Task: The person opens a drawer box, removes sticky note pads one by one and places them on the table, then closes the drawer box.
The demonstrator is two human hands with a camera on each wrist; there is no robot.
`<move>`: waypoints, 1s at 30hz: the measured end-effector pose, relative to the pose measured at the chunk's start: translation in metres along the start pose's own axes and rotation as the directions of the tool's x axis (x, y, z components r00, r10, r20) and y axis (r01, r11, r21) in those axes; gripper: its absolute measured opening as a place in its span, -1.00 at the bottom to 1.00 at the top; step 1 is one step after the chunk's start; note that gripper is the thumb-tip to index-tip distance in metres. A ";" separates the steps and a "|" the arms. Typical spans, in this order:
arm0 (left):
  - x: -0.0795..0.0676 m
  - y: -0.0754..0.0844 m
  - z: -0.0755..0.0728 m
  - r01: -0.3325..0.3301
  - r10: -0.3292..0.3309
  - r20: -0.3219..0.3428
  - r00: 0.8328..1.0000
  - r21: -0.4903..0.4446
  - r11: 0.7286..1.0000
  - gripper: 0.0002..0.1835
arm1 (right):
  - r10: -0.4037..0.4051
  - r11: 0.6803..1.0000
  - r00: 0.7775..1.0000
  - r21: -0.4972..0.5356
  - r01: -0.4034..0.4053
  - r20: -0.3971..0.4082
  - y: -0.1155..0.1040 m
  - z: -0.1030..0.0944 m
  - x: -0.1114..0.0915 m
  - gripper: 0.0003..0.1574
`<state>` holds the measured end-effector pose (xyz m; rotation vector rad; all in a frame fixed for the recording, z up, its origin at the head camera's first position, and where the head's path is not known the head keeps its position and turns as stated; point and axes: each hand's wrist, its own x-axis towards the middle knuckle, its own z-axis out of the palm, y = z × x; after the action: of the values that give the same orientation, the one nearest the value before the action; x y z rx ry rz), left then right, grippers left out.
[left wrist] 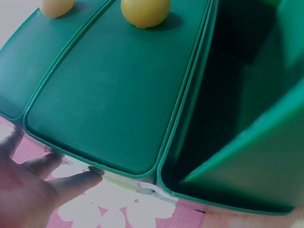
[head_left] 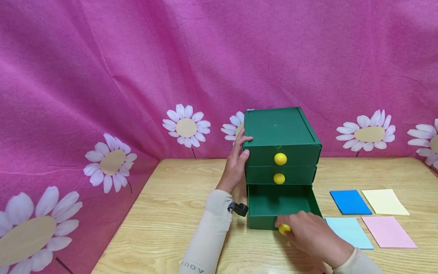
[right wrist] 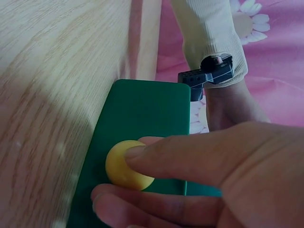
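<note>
A green three-drawer box (head_left: pixel 273 127) stands on the table, with a round yellow knob on each drawer. Its bottom drawer (head_left: pixel 261 222) is pulled out, and the part of its inside that shows is bare. My right hand (head_left: pixel 309 234) pinches the bottom drawer's yellow knob (right wrist: pixel 124 166) between thumb and fingers. The upper knob (head_left: pixel 280 158) and middle knob (head_left: pixel 279 178) sit on closed drawers. Against the left side of the box rests my left hand (head_left: pixel 235 165), its fingers extended and the fingertips up by the top edge.
Right of the box lie four flat paper pads: blue (head_left: pixel 350 202), pale yellow (head_left: pixel 385 201), light blue (head_left: pixel 349 233) and pink (head_left: pixel 389 232). My right forearm reaches in beside the light blue one. A pink flowered cloth (head_left: pixel 219 68) hangs behind the wooden table (head_left: pixel 164 213).
</note>
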<state>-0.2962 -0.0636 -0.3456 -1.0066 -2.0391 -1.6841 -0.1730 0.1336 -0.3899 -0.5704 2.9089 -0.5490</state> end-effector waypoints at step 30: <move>0.000 0.001 0.000 0.005 -0.005 -0.002 1.000 0.006 1.000 -0.58 | 0.000 1.000 0.992 -0.026 -0.003 -0.123 0.005 0.001 0.003 -0.65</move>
<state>-0.2960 -0.0639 -0.3448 -0.9983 -2.0459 -1.6800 -0.1768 0.1363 -0.3924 -0.5569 3.0361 -0.5663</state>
